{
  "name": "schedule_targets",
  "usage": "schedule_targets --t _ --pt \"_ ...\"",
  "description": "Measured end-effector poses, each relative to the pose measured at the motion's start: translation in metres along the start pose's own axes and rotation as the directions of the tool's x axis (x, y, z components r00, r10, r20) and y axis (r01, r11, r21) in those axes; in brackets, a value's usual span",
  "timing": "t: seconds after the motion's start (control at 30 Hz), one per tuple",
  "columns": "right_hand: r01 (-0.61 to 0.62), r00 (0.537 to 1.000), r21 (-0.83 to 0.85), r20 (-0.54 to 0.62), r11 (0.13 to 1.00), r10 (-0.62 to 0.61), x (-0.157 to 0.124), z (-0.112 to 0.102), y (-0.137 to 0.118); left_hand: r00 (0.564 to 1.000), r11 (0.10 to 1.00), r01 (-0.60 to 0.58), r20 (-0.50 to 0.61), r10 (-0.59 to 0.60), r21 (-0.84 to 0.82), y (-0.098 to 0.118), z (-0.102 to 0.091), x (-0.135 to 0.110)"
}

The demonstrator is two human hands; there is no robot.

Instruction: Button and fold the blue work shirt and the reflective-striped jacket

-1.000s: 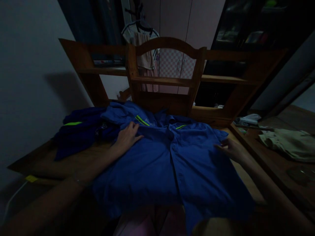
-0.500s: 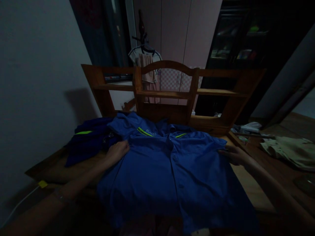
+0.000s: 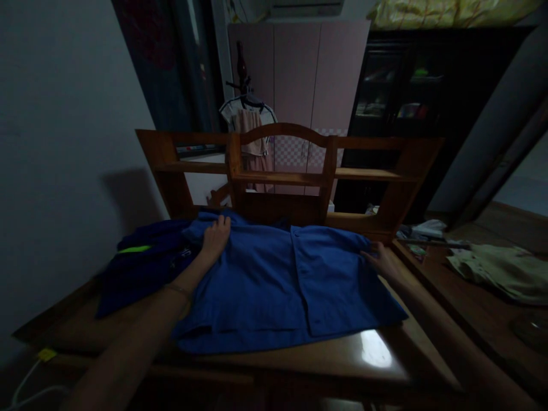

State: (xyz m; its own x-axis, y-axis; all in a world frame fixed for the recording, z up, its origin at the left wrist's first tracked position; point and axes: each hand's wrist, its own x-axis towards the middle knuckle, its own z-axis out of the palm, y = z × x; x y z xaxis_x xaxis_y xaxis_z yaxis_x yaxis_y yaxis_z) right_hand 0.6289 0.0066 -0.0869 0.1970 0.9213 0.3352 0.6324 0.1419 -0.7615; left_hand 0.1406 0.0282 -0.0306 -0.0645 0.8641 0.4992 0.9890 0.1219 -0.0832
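A blue button-front shirt (image 3: 261, 274) lies spread on the wooden desk, its lower hem toward me. Its collar and chest stripes are out of sight. My left hand (image 3: 217, 235) is closed on the cloth at the shirt's upper left, fingers curled over it. At the upper right edge, my right hand (image 3: 380, 261) pinches the side of the same shirt between thumb and fingers; the dim light blurs the fingertips. Left of the shirt is a darker blue garment (image 3: 148, 262) with a bright yellow-green stripe, partly behind my left forearm.
The desk (image 3: 334, 357) carries a wooden shelf rack (image 3: 280, 178) along its back. Pale folded cloth (image 3: 500, 268) lies on a brown surface to the right. A white cable with a yellow tag (image 3: 46, 355) is at the lower left. Clothes hang on a stand (image 3: 248, 117) behind.
Both hands have moved away from me with the shirt. Its hem has come up onto the desk, and the collar and striped chest have gone from view. The camera has tilted up slightly.
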Motion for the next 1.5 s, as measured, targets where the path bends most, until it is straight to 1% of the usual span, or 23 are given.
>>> schedule_targets --t 0.07,0.1,0.17,0.2,0.23,0.27,0.3,0.33,0.37,0.4,0.43,0.47,0.53,0.63,0.73,0.8,0.9,0.97,1.1,1.23,1.3,1.37,1.5 --pt "0.094 0.993 -0.086 -0.058 0.992 -0.1 -0.016 0.009 -0.011 0.997 0.999 -0.043 -0.069 0.041 -0.021 0.012 -0.006 -0.004" --pt "0.187 0.975 -0.137 -0.093 0.973 -0.201 -0.026 0.013 -0.019 0.991 0.996 -0.08 -0.115 0.074 -0.045 0.02 -0.01 -0.009" --pt "0.361 0.92 -0.198 -0.087 0.911 -0.383 -0.047 0.019 -0.042 0.968 0.972 -0.191 -0.188 0.164 -0.138 0.041 -0.021 -0.025" --pt "0.412 0.905 -0.184 -0.037 0.892 -0.425 -0.057 0.022 -0.054 0.956 0.943 -0.258 -0.198 0.217 -0.209 0.054 -0.025 -0.036" --pt "0.455 0.89 -0.148 0.065 0.878 -0.451 -0.066 0.026 -0.066 0.94 0.898 -0.331 -0.183 0.287 -0.291 0.068 -0.027 -0.048" --pt "0.502 0.857 -0.096 0.19 0.86 -0.479 -0.074 0.03 -0.077 0.916 0.835 -0.401 -0.137 0.378 -0.376 0.082 -0.027 -0.06" --pt "0.539 0.804 -0.042 0.324 0.841 -0.499 -0.079 0.035 -0.087 0.884 0.774 -0.441 -0.07 0.462 -0.454 0.095 -0.025 -0.072" --pt "0.567 0.742 0.001 0.433 0.823 -0.512 -0.083 0.041 -0.095 0.871 0.749 -0.424 -0.001 0.492 -0.509 0.108 -0.021 -0.082" --pt "0.586 0.687 0.029 0.512 0.81 -0.516 -0.085 0.047 -0.101 0.877 0.75 -0.377 0.05 0.477 -0.544 0.119 -0.015 -0.09" --pt "0.596 0.651 0.039 0.561 0.802 -0.511 -0.086 0.054 -0.104 0.889 0.753 -0.325 0.087 0.449 -0.572 0.128 -0.007 -0.095" --pt "0.601 0.636 0.034 0.584 0.798 -0.504 -0.084 0.061 -0.106 0.902 0.747 -0.27 0.112 0.417 -0.608 0.134 0.001 -0.096" --pt "0.602 0.635 0.023 0.592 0.798 -0.496 -0.081 0.067 -0.107 0.911 0.726 -0.223 0.126 0.392 -0.65 0.139 0.009 -0.095" --pt "0.597 0.64 0.006 0.599 0.802 -0.481 -0.073 0.079 -0.104 0.908 0.655 -0.167 0.145 0.394 -0.737 0.144 0.024 -0.088" --pt "0.579 0.632 0.017 0.622 0.815 -0.462 -0.06 0.091 -0.096 0.874 0.498 -0.072 0.186 0.448 -0.864 0.143 0.041 -0.076" --pt "0.542 0.63 0.066 0.628 0.838 -0.457 -0.054 0.097 -0.087 0.863 0.352 0.065 0.229 0.449 -0.934 0.14 0.051 -0.073" --pt "0.516 0.638 0.099 0.617 0.851 -0.46 -0.054 0.098 -0.082 0.871 0.343 0.104 0.252 0.422 -0.933 0.14 0.054 -0.076" --pt "0.488 0.643 0.127 0.617 0.864 -0.454 -0.055 0.098 -0.078 0.887 0.418 0.097 0.269 0.375 -0.903 0.143 0.055 -0.08" --pt "0.477 0.644 0.131 0.621 0.869 -0.447 -0.055 0.097 -0.077 0.888 0.414 0.083 0.255 0.382 -0.907 0.145 0.054 -0.082" --pt "0.466 0.652 0.136 0.615 0.874 -0.444 -0.055 0.096 -0.076 0.889 0.297 0.082 0.204 0.409 -0.952 0.145 0.054 -0.084" --pt "0.461 0.653 0.136 0.618 0.877 -0.438 -0.056 0.098 -0.074 0.899 0.273 0.121 0.221 0.377 -0.954 0.142 0.057 -0.086" --pt "0.464 0.648 0.136 0.622 0.875 -0.44 -0.057 0.099 -0.075 0.894 0.232 0.151 0.233 0.383 -0.961 0.143 0.059 -0.086" --pt "0.468 0.644 0.138 0.623 0.873 -0.444 -0.059 0.099 -0.076 0.875 0.162 0.223 0.271 0.402 -0.961 0.145 0.061 -0.087" --pt "0.469 0.654 0.132 0.612 0.873 -0.444 -0.061 0.1 -0.079 0.807 -0.042 0.448 0.383 0.45 -0.893 0.151 0.067 -0.089"
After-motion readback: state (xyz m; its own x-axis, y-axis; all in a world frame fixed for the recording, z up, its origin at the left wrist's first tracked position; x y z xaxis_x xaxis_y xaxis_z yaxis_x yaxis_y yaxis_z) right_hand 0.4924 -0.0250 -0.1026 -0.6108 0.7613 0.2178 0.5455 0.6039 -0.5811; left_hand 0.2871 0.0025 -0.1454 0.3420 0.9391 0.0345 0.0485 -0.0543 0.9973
